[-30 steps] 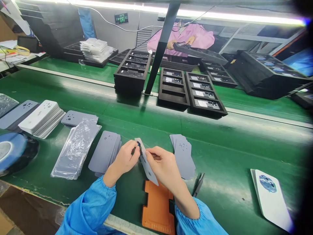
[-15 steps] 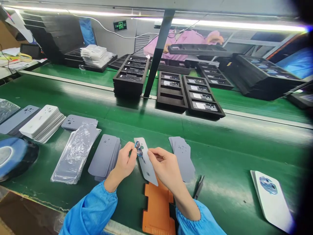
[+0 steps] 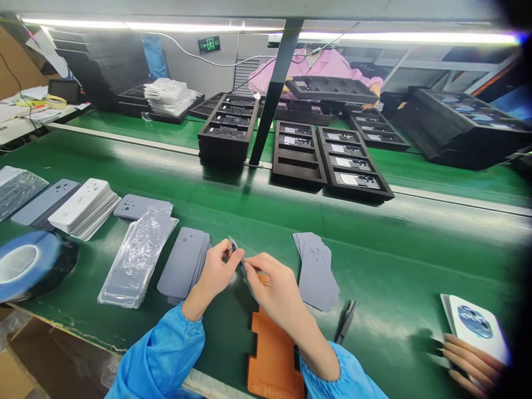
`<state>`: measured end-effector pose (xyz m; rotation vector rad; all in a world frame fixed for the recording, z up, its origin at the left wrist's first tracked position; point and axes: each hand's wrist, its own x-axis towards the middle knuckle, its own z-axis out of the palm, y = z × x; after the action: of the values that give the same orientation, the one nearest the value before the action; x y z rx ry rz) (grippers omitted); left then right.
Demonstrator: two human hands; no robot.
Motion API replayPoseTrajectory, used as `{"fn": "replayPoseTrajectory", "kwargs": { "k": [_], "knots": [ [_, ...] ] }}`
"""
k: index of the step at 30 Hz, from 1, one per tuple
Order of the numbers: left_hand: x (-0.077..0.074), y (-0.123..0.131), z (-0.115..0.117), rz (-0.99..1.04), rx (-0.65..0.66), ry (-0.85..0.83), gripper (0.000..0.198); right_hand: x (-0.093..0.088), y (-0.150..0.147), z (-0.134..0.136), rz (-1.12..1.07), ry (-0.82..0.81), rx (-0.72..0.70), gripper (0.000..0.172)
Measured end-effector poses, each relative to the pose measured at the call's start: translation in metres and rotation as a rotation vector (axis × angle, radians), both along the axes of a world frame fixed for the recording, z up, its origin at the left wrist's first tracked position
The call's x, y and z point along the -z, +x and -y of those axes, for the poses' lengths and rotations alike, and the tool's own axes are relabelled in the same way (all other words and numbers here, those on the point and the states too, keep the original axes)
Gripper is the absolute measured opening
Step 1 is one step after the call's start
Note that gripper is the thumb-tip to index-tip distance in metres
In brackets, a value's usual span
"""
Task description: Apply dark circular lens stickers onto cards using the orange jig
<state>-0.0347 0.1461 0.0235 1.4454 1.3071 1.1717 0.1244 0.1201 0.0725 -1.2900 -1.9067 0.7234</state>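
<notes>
Both my hands meet above the green work surface. My left hand (image 3: 216, 267) pinches the upper end of a thin panel (image 3: 244, 267), seen nearly edge-on, with a bit of blue film at its top. My right hand (image 3: 272, 280) grips the same panel from the other side, thumb and forefinger closed on it. Below my right hand lies an orange fixture (image 3: 272, 354). A stack of grey panels with holes (image 3: 183, 266) is left of my left hand, and more grey panels (image 3: 318, 271) are fanned out to the right.
Black tweezers (image 3: 346, 321) lie right of the fixture. At the far right another person's hand (image 3: 471, 360) touches white panels (image 3: 482, 316). Plastic-wrapped panels (image 3: 139, 255), a white stack (image 3: 89, 205) and a blue tape roll (image 3: 25, 263) are left. Black trays (image 3: 297, 172) stand behind.
The panel has turned from face-on to nearly edge-on between my hands. Another person's hand has appeared at the white panels on the right. The person in pink has lowered a hand onto the tray.
</notes>
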Motion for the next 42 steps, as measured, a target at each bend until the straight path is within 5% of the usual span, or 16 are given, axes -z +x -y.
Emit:
{"fn": "replayPoseTrajectory", "kwargs": {
  "k": [7, 18, 26, 29, 34, 42],
  "knots": [
    [-0.007, -0.006, 0.0, -0.136, 0.113, 0.108, 0.038, -0.004, 0.008, -0.001, -0.057, -0.055, 0.027, 0.021],
    [-0.003, -0.005, 0.003, -0.162, 0.053, 0.217, 0.032, 0.0, 0.001, -0.004, -0.096, -0.082, 0.13, 0.017],
    [-0.008, 0.001, 0.012, -0.258, 0.271, 0.352, 0.026, -0.01, 0.001, -0.001, -0.033, -0.151, 0.127, 0.033],
    [-0.013, 0.005, 0.018, -0.251, 0.269, 0.36, 0.026, -0.012, 0.002, 0.003, 0.011, -0.016, 0.115, 0.022],
    [-0.02, 0.013, 0.029, -0.153, 0.234, 0.303, 0.027, -0.019, 0.004, 0.01, 0.054, 0.2, 0.182, 0.039],
    [-0.021, 0.024, 0.038, 0.05, 0.106, 0.198, 0.032, -0.026, 0.006, 0.01, -0.043, 0.137, 0.288, 0.043]
  ]
}}
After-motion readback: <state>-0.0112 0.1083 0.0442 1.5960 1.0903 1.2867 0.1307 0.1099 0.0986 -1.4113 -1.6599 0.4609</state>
